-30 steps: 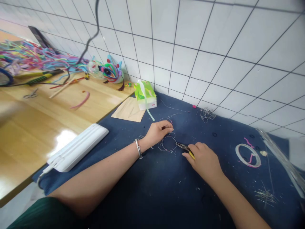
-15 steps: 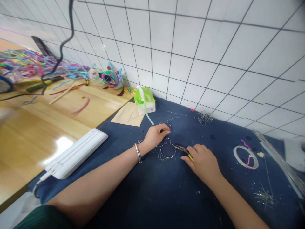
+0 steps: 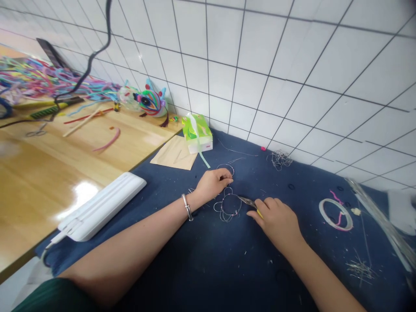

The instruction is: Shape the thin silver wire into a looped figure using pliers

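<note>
Mid-shaping: left hand [image 3: 212, 184] pinches the wire flower [image 3: 228, 206], right hand [image 3: 276, 219] beside it grips pliers [image 3: 248, 201]; next needs a careful bend.

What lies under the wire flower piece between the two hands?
Dark blue cloth shows through the loops of the wire flower. What the cloth covers beneath cannot be seen.

Craft workshop: tiled wall [image 3: 260, 65], pipe-cleaner heap [image 3: 48, 80] (multi-colour), wire scraps [image 3: 279, 159], wood bench [image 3: 48, 164].
</note>
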Available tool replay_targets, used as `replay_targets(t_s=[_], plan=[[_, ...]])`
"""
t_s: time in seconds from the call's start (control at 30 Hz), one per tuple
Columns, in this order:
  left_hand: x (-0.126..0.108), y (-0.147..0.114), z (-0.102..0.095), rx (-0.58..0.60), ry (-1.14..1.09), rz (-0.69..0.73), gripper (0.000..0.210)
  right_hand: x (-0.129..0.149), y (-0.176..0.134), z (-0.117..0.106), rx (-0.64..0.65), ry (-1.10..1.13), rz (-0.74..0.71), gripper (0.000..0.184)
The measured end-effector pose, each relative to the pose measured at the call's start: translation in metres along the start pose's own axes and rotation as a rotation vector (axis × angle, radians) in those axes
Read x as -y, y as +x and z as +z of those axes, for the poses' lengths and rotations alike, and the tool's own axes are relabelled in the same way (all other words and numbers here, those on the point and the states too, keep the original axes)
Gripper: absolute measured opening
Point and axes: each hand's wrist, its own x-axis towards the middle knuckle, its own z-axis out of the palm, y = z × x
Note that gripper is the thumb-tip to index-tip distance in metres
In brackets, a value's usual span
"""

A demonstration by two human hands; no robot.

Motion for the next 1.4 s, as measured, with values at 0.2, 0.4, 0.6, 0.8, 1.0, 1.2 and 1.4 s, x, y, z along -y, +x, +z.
replay_targets(t_s=[0.2,0.4,0.6,0.8,1.0,1.2,1.4], plan=[[0.000,0.001,-0.003,0.110,-0.138,-0.087,0.012,-0.002,-0.002,-0.002,-0.055,-0.005,-0.010,0.032],[-0.005,0.001,-0.005,0.174,-0.332,-0.150,0.014,-0.003,-0.002,-0.002,-0.061,-0.019,-0.011,0.031],[-0.011,0.000,-0.009,0.201,-0.448,-0.173,0.019,-0.005,-0.002,-0.002,-0.046,-0.034,-0.005,0.032],[-0.010,-0.002,-0.006,0.208,-0.392,-0.174,0.018,-0.005,-0.003,-0.003,-0.033,-0.026,0.015,0.031],[-0.009,-0.004,-0.002,0.207,-0.335,-0.185,0.021,-0.004,-0.003,-0.003,-0.039,-0.016,0.023,0.031],[-0.012,-0.004,0.000,0.216,-0.332,-0.235,0.023,-0.004,-0.004,-0.001,-0.046,-0.032,0.026,0.031],[-0.018,-0.005,0.000,0.237,-0.394,-0.262,0.023,-0.002,-0.004,-0.002,-0.043,-0.032,0.024,0.031]])
